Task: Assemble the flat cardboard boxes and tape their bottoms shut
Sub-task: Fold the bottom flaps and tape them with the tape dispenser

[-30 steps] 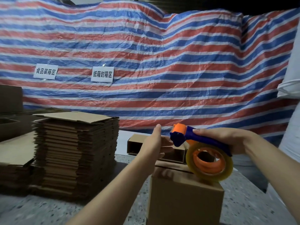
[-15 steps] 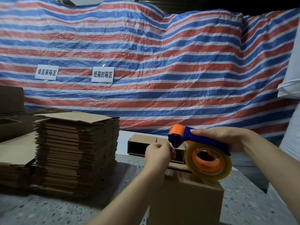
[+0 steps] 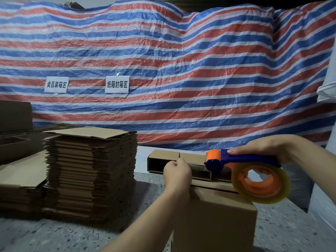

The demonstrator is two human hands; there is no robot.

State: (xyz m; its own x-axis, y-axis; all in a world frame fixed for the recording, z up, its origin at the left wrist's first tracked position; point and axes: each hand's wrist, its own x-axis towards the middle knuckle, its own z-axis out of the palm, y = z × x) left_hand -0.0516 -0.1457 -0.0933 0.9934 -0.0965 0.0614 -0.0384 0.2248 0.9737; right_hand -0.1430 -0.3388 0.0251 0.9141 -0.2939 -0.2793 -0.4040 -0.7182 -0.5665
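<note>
Taping step, as we judge it: an assembled box (image 3: 214,215) stands on the surface (image 3: 72,233) before us. Our right hand (image 3: 269,148) grasps the tape dispenser (image 3: 254,175) above it; our left hand (image 3: 177,172) is curled at the dispenser's mouth, apparently pinching the tape end. Next, we anchor it over the seam.

The assembled box (image 3: 214,220) is cut off by the lower frame edge; its base is not visible. The left hand (image 3: 177,174) covers the box's near-left top corner, and its fingertips face away, so any pinched tape cannot be confirmed. The tape roll (image 3: 260,184) hides the box's right top edge. The open box (image 3: 163,161) behind it is partly occluded.
</note>
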